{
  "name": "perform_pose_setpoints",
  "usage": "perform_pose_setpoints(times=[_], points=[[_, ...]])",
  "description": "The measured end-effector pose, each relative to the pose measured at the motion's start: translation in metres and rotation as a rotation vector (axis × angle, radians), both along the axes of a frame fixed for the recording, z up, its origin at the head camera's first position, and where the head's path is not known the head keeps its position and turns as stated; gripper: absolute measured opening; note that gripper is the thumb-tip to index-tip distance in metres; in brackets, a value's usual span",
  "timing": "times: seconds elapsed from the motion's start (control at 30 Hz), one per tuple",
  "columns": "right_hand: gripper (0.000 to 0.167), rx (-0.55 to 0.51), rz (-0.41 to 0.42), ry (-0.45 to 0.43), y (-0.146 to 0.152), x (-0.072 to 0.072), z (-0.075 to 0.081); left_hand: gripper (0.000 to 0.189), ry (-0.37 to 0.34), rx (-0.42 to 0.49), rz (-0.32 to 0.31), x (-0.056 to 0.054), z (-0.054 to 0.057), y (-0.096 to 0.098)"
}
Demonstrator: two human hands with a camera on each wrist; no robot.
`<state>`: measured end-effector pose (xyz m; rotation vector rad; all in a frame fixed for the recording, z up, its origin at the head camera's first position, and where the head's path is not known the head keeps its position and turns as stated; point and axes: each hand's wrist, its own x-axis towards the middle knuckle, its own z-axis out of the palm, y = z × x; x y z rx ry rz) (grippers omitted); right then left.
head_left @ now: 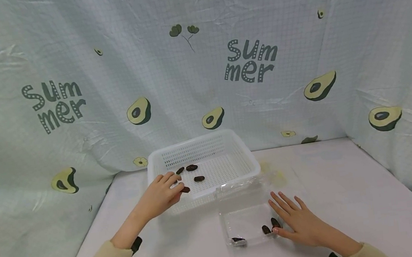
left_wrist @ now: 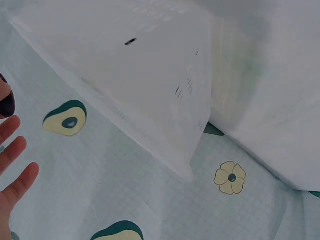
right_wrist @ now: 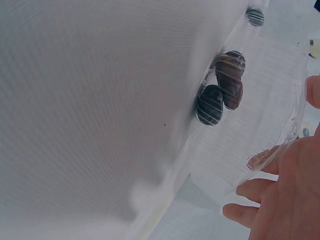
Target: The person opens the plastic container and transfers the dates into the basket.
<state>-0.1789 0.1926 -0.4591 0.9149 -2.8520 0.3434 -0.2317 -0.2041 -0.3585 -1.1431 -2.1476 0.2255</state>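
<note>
My left hand [head_left: 163, 194] is over the near left side of a white slotted plastic basket [head_left: 251, 173]. Between its thumb and fingertips it pinches a dark brown, oval date [head_left: 185, 189], whose glossy end also shows in the left wrist view. Several similar dates [head_left: 199, 179] lie on the basket floor. In front of the basket stands a clear plastic box [head_left: 245, 221] with several dates [right_wrist: 230, 80] along its near side. My right hand [head_left: 300, 221], fingers spread and fairly straight, touches the box's right side; its fingertips lie along the box edge in the right wrist view.
A pale cloth covers the table [head_left: 334, 181], which extends to both sides of the box. Behind it hangs a light curtain [head_left: 169, 77] printed with avocados and lettering. The box's back edge lies close against the basket's front wall.
</note>
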Motion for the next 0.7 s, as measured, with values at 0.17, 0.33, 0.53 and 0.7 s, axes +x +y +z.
perform_pose_setpoints(times=[0.17, 0.33, 0.53, 0.7], points=[[0.07, -0.003, -0.001, 0.0, 0.0, 0.0, -0.001, 0.018, 0.014, -0.03, 0.048, -0.022, 0.007, -0.002], [0.07, -0.002, -0.003, -0.006, 0.001, -0.001, -0.002, 0.018, 0.036, -0.025, 0.052, -0.041, 0.016, 0.0], [0.071, 0.003, -0.005, -0.023, 0.001, -0.001, -0.001, 0.018, 0.062, -0.026, 0.067, -0.059, 0.026, 0.006], [0.07, 0.012, -0.006, -0.015, 0.001, -0.002, -0.002, 0.016, 0.071, -0.044, 0.096, -0.072, 0.03, 0.009]])
